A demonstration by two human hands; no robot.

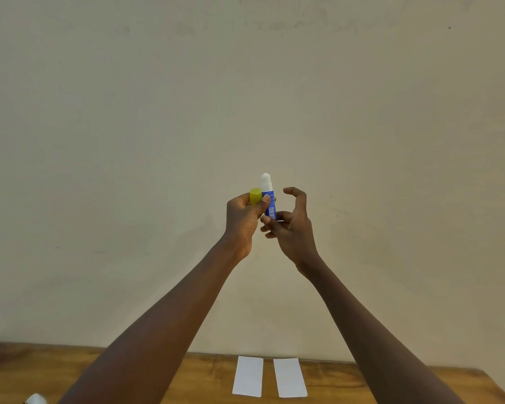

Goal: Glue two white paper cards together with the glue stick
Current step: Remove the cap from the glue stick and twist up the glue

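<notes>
Your left hand [242, 217] is clenched on the yellow cap [255, 196] and pins the blue glue stick [269, 203] under its thumb. This is centre frame, high above the wooden table [99, 363]. The stick's long axis is upright, bare white glue end on top, pointing away from the cards. Your right hand [295, 230] is just right of it, fingers loosely curled, tips at the stick's bottom end; can't tell if they pinch it. The left card [248, 376] and right card [289, 377] lie flat, side by side, apart, bottom centre, straight below. Next, likely: flip the glue end down onto a card.
</notes>
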